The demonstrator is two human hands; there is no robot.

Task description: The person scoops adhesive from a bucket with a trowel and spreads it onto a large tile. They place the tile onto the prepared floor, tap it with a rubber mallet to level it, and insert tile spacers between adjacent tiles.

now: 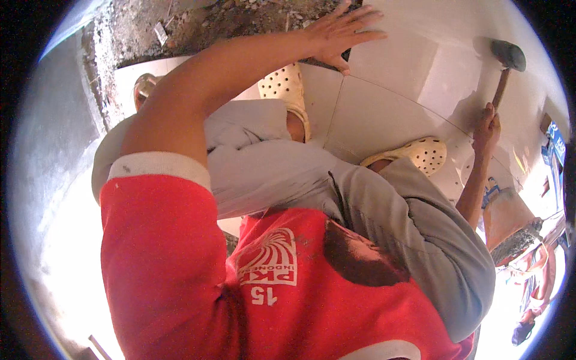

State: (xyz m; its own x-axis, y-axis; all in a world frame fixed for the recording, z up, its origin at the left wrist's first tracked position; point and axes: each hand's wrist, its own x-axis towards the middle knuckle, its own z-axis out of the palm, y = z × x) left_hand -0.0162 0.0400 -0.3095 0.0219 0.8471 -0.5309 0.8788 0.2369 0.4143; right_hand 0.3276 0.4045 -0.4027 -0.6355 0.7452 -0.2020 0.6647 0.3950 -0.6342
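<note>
My left hand [339,35] is stretched out at the top with its fingers spread, holding nothing. It is over the edge of a large cream floor tile [399,60], beside the bare dirt; I cannot tell whether its fingertips touch the tile. On the right, my right hand [487,133] is closed round the wooden handle of a mallet [509,56]. The mallet's dark, thick head points away from me, above the pale tiles, with a shadow beside it.
Rough dirt and rubble [216,27] border the tiles at the far left. A grey wall [51,132] rises on the left. A shiny round thing [144,89] is near my left knee. My perforated clogs [427,155] rest on the tiles. An opened brown sack [507,216] lies at the right.
</note>
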